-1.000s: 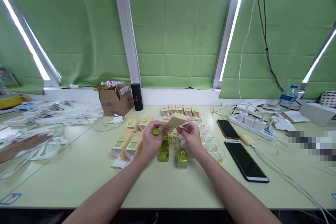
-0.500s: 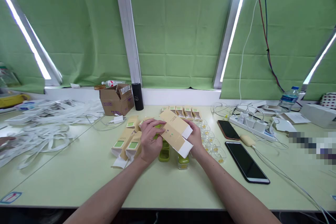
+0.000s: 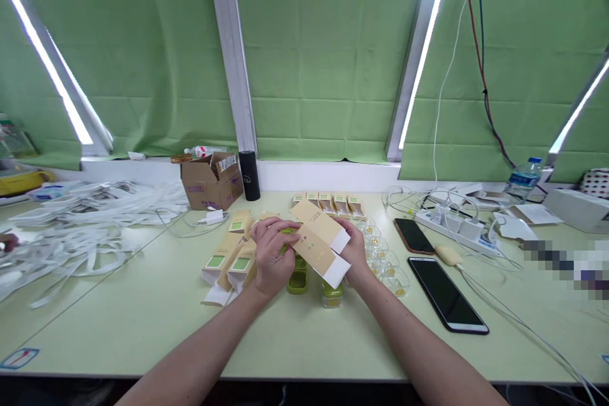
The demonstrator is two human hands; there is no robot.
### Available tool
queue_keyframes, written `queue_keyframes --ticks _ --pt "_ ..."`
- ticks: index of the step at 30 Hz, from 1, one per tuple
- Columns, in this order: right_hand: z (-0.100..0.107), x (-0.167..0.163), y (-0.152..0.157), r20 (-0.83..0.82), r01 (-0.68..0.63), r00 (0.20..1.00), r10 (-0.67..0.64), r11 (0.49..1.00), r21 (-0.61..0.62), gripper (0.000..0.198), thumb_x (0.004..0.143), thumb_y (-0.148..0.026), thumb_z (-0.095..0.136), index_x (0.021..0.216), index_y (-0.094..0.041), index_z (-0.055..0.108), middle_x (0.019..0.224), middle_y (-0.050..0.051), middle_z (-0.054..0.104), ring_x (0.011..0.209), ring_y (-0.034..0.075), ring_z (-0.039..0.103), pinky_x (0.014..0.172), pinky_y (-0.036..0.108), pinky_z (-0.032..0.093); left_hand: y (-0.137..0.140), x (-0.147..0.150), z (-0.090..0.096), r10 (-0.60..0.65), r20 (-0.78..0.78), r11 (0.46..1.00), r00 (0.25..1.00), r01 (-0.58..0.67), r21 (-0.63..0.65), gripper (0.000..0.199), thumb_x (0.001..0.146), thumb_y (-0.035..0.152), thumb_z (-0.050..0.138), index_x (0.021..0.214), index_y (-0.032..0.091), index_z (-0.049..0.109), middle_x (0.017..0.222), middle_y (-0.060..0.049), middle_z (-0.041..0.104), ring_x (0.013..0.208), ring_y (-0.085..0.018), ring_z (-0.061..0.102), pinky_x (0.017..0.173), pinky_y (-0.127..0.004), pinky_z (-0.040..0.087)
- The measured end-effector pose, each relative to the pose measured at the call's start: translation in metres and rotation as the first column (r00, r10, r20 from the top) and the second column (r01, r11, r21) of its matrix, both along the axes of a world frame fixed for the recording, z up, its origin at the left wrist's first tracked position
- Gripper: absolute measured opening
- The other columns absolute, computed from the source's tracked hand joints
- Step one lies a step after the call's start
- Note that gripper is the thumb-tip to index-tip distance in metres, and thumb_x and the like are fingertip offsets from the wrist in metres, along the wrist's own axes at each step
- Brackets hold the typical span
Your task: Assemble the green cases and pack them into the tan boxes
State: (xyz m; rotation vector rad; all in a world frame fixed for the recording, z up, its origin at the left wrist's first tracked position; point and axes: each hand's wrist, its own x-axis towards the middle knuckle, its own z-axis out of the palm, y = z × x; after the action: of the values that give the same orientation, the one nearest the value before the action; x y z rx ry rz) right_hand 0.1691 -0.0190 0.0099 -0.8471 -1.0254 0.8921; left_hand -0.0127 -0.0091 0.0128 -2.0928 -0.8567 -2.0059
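Observation:
Between my two hands a tan carton with white end flaps is tilted above the table. My left hand pinches its left edge, fingers closed. My right hand grips the right side, with some fingers hidden behind the card. Below it stand green square cases in a column and a clear case with a green lid. Left of my left hand lie several tan cartons with green squares. Clear plastic cases with yellow spots are grouped by my right wrist.
A row of small open cartons stands behind my hands. Two phones, a power strip and loose cables lie to the right. White straps, a cardboard box and a black cylinder are to the left. Another person's hand shows at the far left edge.
The carton and both my hands have barely moved. At the far left, the other person's hand has shifted slightly among the white straps.

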Motion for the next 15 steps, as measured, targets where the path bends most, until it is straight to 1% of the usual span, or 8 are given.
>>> queue_keyframes --ticks 3,5,8,10,12,15 --pt "0.0 0.0 0.0 -0.039 -0.004 0.999 0.004 1.0 0.007 0.043 0.055 -0.022 0.089 0.096 -0.026 0.077 0.098 0.004 0.08 0.092 0.027 0.072 0.081 0.038 0.058 -0.001 0.001 0.0 0.002 0.021 1.0 1.0 -0.001 -0.015 0.016 0.084 0.014 0.072 0.077 0.029 0.07 0.093 -0.003 0.08 0.104 -0.031 0.063 0.102 -0.056 0.04" --pt "-0.001 0.001 0.0 -0.043 0.012 0.999 -0.012 1.0 0.011 0.038 0.06 -0.023 0.085 0.097 -0.025 0.077 0.097 0.004 0.079 0.092 0.026 0.071 0.079 0.036 0.057 -0.002 0.003 0.001 -0.02 0.053 0.998 0.998 0.023 -0.053 0.011 0.085 0.018 0.074 0.082 0.028 0.072 0.093 -0.004 0.08 0.103 -0.03 0.064 0.101 -0.054 0.042" --pt "0.0 0.003 0.001 -0.001 0.071 0.997 -0.071 0.997 0.023 0.029 0.07 -0.029 0.078 0.099 -0.023 0.076 0.095 0.006 0.077 0.091 0.024 0.069 0.074 0.034 0.056 -0.001 0.004 0.004 -0.011 0.119 0.989 0.993 0.028 -0.144 0.005 0.086 0.025 0.078 0.089 0.026 0.074 0.094 -0.005 0.077 0.102 -0.028 0.065 0.099 -0.049 0.046" --pt "0.002 0.005 0.0 0.015 0.097 0.995 -0.097 0.994 0.043 0.028 0.073 -0.031 0.076 0.1 -0.022 0.075 0.097 0.007 0.077 0.092 0.024 0.069 0.074 0.035 0.056 0.001 0.004 0.009 0.012 0.178 0.974 0.984 0.029 -0.227 0.011 0.084 0.03 0.08 0.091 0.024 0.074 0.097 -0.006 0.075 0.101 -0.027 0.066 0.096 -0.045 0.05" --pt "0.006 0.005 -0.003 0.025 0.105 0.994 -0.107 0.992 0.069 0.029 0.076 -0.032 0.075 0.103 -0.022 0.074 0.099 0.008 0.077 0.095 0.024 0.069 0.075 0.036 0.056 0.004 0.002 0.015 0.019 0.235 0.94 0.972 0.063 -0.335 0.021 0.081 0.036 0.083 0.093 0.022 0.073 0.099 -0.006 0.074 0.098 -0.026 0.068 0.092 -0.042 0.053" --pt "0.012 0.007 -0.009 0.063 0.109 0.991 -0.116 0.988 0.108 0.027 0.08 -0.032 0.073 0.105 -0.022 0.074 0.1 0.008 0.076 0.097 0.024 0.069 0.077 0.036 0.055 0.014 -0.003 0.029 -0.005 0.325 0.852 0.946 0.174 -0.494 0.034 0.077 0.044 0.085 0.097 0.02 0.072 0.098 -0.007 0.077 0.092 -0.025 0.071 0.087 -0.039 0.056"
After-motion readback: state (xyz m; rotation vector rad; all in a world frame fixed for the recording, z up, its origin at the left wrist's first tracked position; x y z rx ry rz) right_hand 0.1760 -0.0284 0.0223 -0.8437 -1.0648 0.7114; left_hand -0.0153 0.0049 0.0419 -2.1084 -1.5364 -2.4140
